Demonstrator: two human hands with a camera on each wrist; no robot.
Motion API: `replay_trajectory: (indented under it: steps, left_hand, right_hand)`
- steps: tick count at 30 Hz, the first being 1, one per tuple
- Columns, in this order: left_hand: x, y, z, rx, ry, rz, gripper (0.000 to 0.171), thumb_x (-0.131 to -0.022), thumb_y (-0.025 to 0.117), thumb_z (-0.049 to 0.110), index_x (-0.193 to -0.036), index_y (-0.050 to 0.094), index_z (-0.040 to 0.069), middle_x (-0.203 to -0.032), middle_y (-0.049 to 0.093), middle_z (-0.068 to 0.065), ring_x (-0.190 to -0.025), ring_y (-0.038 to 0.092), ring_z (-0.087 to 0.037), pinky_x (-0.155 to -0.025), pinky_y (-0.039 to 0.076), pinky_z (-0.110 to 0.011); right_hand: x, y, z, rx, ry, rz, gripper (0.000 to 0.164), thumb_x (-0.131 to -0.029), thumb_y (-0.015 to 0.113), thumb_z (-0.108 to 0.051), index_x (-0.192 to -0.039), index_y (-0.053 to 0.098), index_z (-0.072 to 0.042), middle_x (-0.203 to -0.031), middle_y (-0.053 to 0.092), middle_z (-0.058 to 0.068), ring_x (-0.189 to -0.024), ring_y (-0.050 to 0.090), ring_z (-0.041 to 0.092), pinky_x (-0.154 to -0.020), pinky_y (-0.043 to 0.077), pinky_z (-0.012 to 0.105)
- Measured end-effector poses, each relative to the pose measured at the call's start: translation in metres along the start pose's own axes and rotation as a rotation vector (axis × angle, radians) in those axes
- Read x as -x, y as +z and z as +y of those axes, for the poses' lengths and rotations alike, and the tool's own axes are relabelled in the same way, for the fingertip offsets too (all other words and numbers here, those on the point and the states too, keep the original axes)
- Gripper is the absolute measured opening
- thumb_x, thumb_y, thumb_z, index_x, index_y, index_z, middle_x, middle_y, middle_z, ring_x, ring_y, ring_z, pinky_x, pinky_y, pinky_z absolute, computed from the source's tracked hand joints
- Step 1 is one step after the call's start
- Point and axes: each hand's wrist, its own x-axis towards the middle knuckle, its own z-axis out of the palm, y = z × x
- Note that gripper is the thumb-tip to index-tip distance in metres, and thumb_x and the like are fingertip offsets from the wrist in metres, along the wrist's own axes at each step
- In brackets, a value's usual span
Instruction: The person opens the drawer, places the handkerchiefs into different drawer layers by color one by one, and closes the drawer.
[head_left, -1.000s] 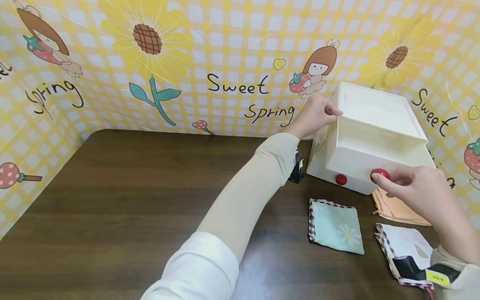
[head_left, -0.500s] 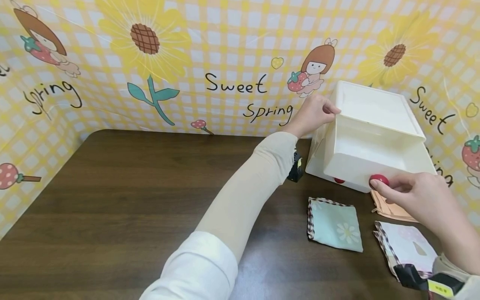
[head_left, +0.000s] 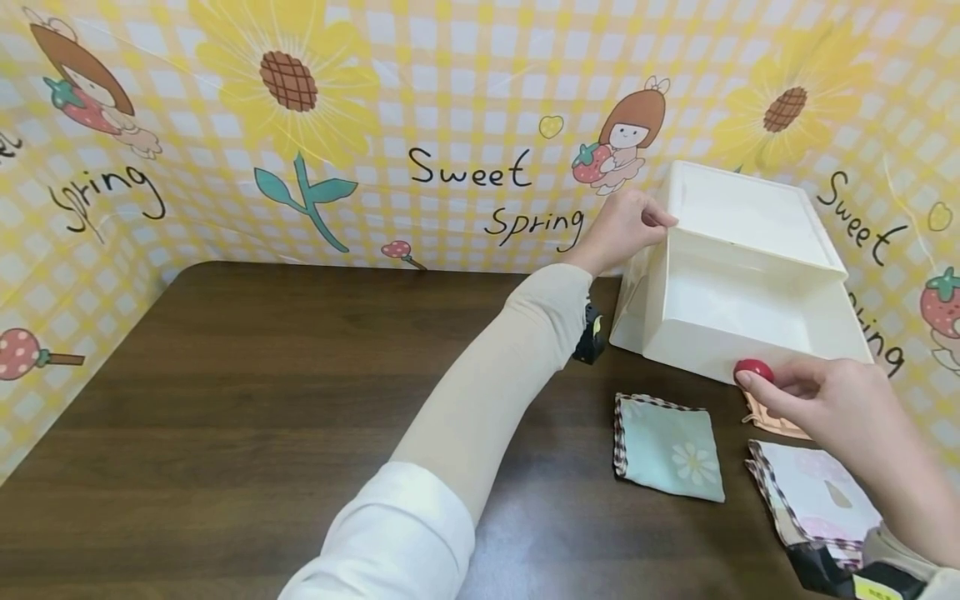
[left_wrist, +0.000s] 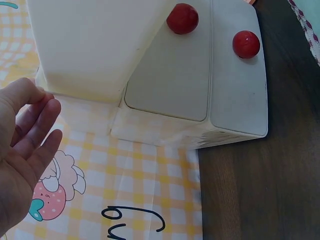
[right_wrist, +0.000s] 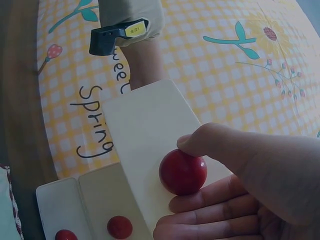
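A white drawer cabinet stands at the back right of the table, its top drawer pulled well out so that the white inside shows. My right hand pinches that drawer's round red knob between thumb and fingers. At the cabinet's upper left front corner, my left hand grips the edge with thumb and fingertips, other fingers curled loosely beside it. Two lower drawers, each with a red knob, are pushed in; the head view hides their fronts under the drawn-out one.
In front of the cabinet lie a folded mint cloth with a flower and a folded white cloth with checked edging. A peach cloth is partly hidden by my right hand. A yellow checked sheet covers the wall behind the dark table.
My right hand has drawn the top drawer farther out toward me, showing more of its inside and covering the lower knob. My left hand has stayed at the cabinet's corner.
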Motion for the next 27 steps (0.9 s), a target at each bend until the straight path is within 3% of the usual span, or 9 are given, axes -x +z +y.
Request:
replay_trajectory:
  steps: [4,8,16,19,25,27]
  left_hand:
    - [0.0,0.0,0.0,0.002,-0.004,0.006,0.023,-0.084,0.057,0.001,-0.104,0.07,0.004,-0.098,0.068,-0.003,-0.082,0.058,-0.007,-0.065,0.043,-0.012]
    - [0.001,0.0,0.0,0.017,-0.011,0.008,0.023,-0.085,0.057,0.001,-0.103,0.07,0.004,-0.098,0.069,-0.002,-0.082,0.058,-0.007,-0.064,0.043,-0.012]
    - [0.001,0.0,0.0,0.025,-0.015,0.016,0.022,-0.085,0.058,0.002,-0.103,0.07,0.004,-0.099,0.068,-0.002,-0.082,0.058,-0.006,-0.065,0.043,-0.011]
    - [0.001,0.0,0.0,0.027,-0.019,0.011,0.022,-0.085,0.057,0.002,-0.103,0.07,0.004,-0.1,0.068,-0.002,-0.082,0.058,-0.007,-0.065,0.043,-0.012]
    - [0.0,0.001,0.0,0.038,-0.022,0.001,0.023,-0.085,0.057,0.002,-0.103,0.07,0.004,-0.1,0.068,-0.002,-0.081,0.057,-0.006,-0.064,0.043,-0.012]
    - [0.0,0.001,0.0,0.043,-0.025,-0.002,0.023,-0.084,0.057,0.002,-0.103,0.07,0.004,-0.1,0.068,-0.002,-0.081,0.057,-0.006,-0.064,0.042,-0.012]
  right_hand:
    - [0.002,0.002,0.0,-0.016,-0.008,0.03,0.021,-0.078,0.071,-0.035,-0.073,0.07,-0.015,-0.059,0.064,-0.01,-0.056,0.05,-0.004,-0.051,0.035,0.02]
    - [0.004,0.004,0.0,-0.058,-0.008,0.052,0.018,-0.078,0.072,-0.033,-0.076,0.071,-0.016,-0.064,0.066,-0.006,-0.057,0.053,-0.007,-0.052,0.036,0.014]
    - [0.009,0.008,0.004,-0.082,-0.075,0.122,0.011,-0.076,0.075,-0.025,-0.073,0.069,-0.016,-0.064,0.065,-0.008,-0.055,0.052,-0.01,-0.05,0.036,0.014]
    - [0.011,0.009,0.006,-0.101,-0.09,0.129,0.009,-0.075,0.075,-0.022,-0.075,0.071,-0.015,-0.066,0.065,-0.012,-0.056,0.053,-0.012,-0.051,0.037,0.012]
    - [0.015,0.011,0.009,-0.122,-0.078,0.108,0.014,-0.075,0.075,-0.019,-0.085,0.072,-0.01,-0.072,0.069,-0.002,-0.06,0.053,-0.017,-0.053,0.038,0.011]
    - [0.016,0.011,0.011,-0.125,-0.079,0.107,0.014,-0.075,0.076,-0.018,-0.086,0.071,-0.01,-0.072,0.069,-0.004,-0.06,0.053,-0.017,-0.052,0.039,0.011]
